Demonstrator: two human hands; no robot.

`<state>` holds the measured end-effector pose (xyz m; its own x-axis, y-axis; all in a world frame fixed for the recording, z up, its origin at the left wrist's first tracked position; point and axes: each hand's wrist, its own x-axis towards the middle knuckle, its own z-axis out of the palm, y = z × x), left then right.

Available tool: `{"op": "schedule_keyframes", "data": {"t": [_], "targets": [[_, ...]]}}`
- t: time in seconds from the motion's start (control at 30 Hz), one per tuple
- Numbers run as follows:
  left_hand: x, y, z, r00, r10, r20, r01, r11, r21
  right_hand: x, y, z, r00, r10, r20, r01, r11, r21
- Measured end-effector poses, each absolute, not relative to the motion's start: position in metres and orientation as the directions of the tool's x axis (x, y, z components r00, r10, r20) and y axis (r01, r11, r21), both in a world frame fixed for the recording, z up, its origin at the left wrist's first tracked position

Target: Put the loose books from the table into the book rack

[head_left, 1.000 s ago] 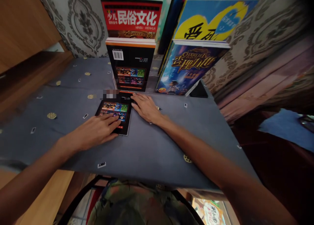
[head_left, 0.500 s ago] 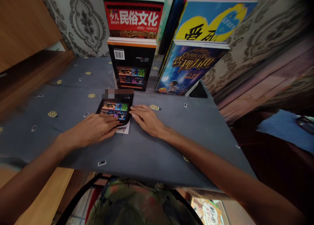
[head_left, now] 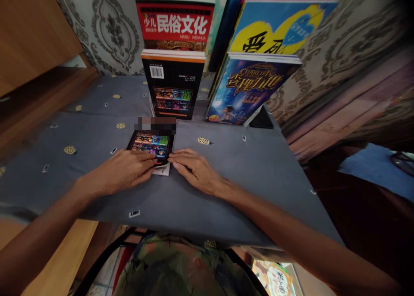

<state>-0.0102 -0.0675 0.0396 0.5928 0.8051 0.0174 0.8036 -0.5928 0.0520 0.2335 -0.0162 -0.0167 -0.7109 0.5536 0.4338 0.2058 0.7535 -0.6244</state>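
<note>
On grey cloth, left hand and right hand touch a book; fingers' grip unclear.

Flat book partly pixelated, blue cloth cropped

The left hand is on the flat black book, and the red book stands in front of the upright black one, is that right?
Not quite: the red book stands behind the upright black book, as the head view shows. The left hand is on the flat black book.
</note>
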Motion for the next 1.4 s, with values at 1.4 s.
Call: {"op": "schedule_keyframes", "data": {"t": [1.4], "targets": [[-0.079, -0.091, 0.011, 0.433, 0.868, 0.243, 0.833, -0.488, 0.259, 0.239, -0.017, -0.012, -0.845, 0.348, 0.405, 0.214, 0.916, -0.34]]}}
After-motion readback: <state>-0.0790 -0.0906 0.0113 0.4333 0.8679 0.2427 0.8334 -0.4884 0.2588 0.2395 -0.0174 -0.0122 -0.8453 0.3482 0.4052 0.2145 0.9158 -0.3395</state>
